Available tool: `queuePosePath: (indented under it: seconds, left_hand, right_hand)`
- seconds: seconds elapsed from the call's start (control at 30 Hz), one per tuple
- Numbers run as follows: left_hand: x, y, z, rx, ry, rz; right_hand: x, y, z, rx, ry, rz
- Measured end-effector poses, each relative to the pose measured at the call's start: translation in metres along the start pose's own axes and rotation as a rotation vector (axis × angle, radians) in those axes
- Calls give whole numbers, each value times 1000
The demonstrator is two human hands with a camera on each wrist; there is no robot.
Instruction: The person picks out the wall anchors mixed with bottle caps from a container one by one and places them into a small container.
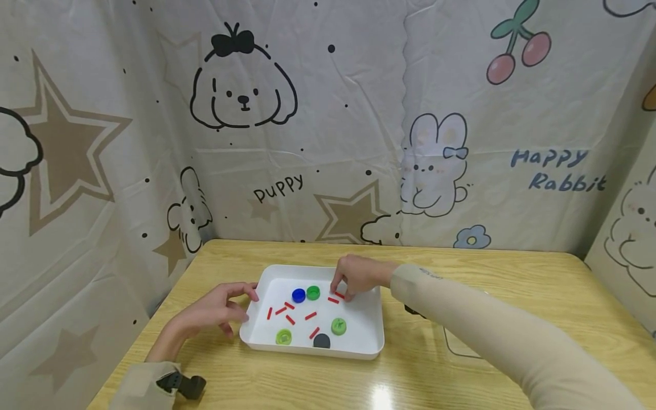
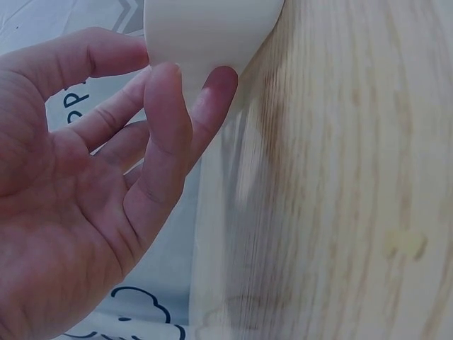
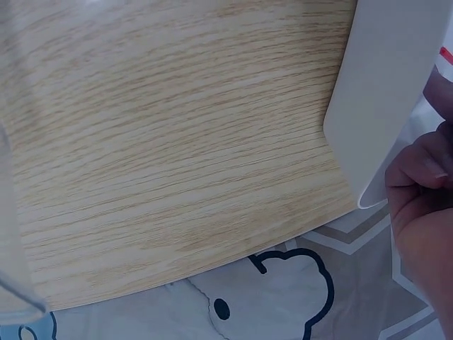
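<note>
A white tray on the wooden table holds several short red sticks. Also in it are a blue cap, a green cap, a lighter green cap, a yellow-green cap and a dark round piece. My right hand reaches over the far right corner, its curled thumb and finger pinching one red stick, with another lying just beside it. The right wrist view hides those fingertips. My left hand touches the tray's left wall with loosely bent fingers.
A clear container stands right of the tray, partly behind my right sleeve; its edge shows in the right wrist view. A printed cloth hangs behind the wooden table and along its left side.
</note>
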State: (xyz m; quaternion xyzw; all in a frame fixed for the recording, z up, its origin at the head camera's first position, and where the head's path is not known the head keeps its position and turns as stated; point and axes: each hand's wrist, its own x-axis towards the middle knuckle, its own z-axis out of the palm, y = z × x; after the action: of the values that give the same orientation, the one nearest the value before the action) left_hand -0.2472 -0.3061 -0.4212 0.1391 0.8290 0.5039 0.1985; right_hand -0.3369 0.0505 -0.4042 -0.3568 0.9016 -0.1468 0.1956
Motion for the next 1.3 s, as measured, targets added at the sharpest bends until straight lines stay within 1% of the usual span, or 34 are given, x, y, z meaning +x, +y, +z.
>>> queuePosePath:
  seconds: [0.07, 0.23, 0.37, 0.67, 0.83, 1.0, 1.3]
  left_hand:
    - [0, 0, 0, -1, -1, 1]
    - [0, 1, 2, -2, 4, -7]
    - [1, 2, 3, 0, 4, -10]
    - [1, 3, 3, 10, 11, -12]
    - [2, 2, 3, 17, 10, -7]
    - [2, 2, 4, 9, 7, -6]
    - [1, 4, 5, 13, 23, -21]
  right_hand:
    - [-1, 0, 0, -5, 2, -1]
    - [-4, -1, 1, -28, 9, -34]
    - [-7, -1, 0, -25, 8, -50]
    - [-12, 1, -10, 61, -7, -111]
    - [-17, 4, -15, 124, -11, -129]
    - [-25, 6, -21, 153, 2, -157]
    - [-41, 6, -29, 206, 34, -190]
